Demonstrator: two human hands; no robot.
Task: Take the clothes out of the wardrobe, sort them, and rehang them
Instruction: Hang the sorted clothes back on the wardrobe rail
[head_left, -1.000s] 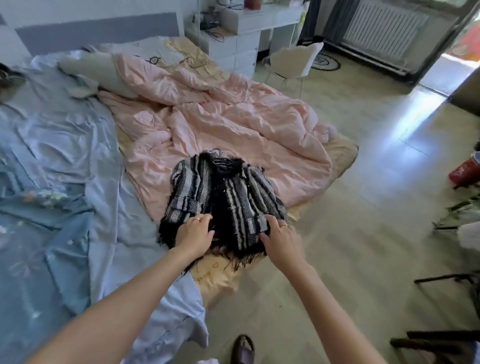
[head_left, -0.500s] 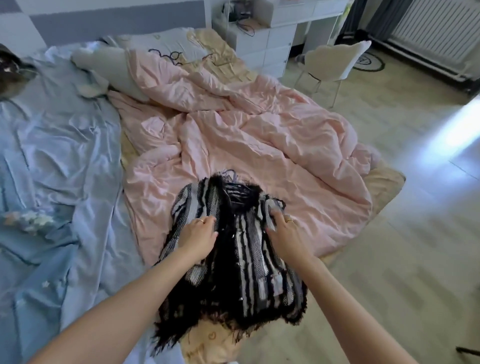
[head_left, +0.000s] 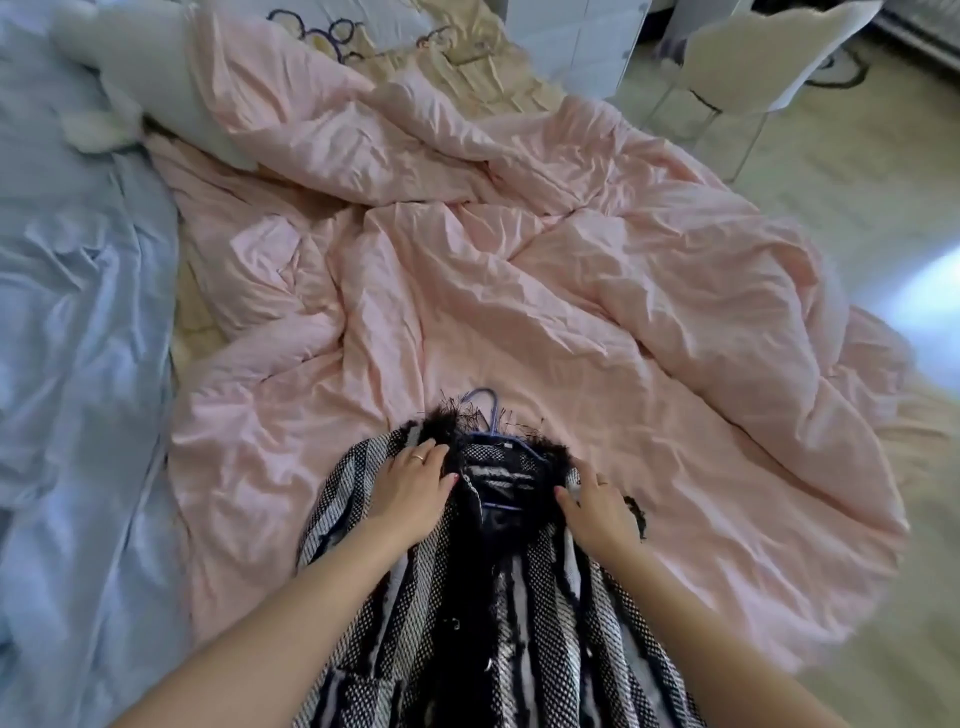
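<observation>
One bed (head_left: 883, 431); one pink duvet (head_left: 467, 291), one blue sheet (head_left: 78, 312). One striped jacket (head_left: 467, 623) on one blue hanger (head_left: 491, 410) lies on the duvet's near edge. Left hand (head_left: 413, 493), right hand (head_left: 597, 512): fingers curled, gripping its collar sides.

striped jacket (head_left: 483, 613) on pink duvet (head_left: 519, 322) | both hands (head_left: 415, 493) gripping its shoulders
</observation>
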